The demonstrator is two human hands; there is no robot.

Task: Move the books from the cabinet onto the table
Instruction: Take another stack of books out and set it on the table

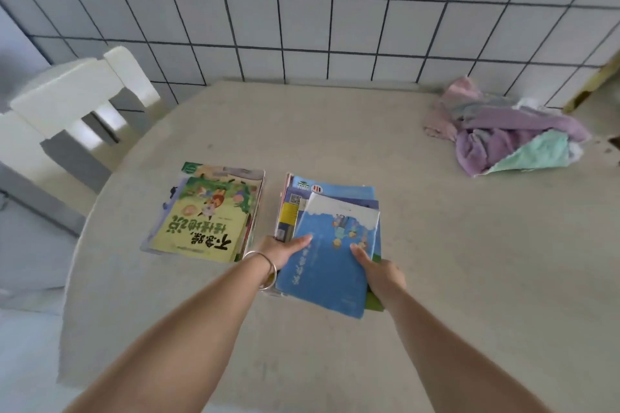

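A white chair stands off the far-left edge of the pale worktop, against the tiled wall. On the worktop, left of the blue book, lies a stack of picture books; its top cover is yellow-green with a cartoon child and large characters, turned away from the viewer. Just beside it, with a narrow strip of bare worktop between, sits a second stack of thinner books, fanned unevenly so that several blue and white corners show.

The blue book lies on top of this second stack, tilted and overhanging the stack's near edge. The left hand, with a silver bangle at its wrist, grips the book's left edge, thumb on the cover and the fingers hidden beneath. The right hand holds the book's right edge the same way, thumb pressed on the cover, fingers curled under it. Both forearms reach in from the near side.

Well apart from the blue book, at the worktop's far-right side, lies a crumpled heap of purple, pink and mint cloth.
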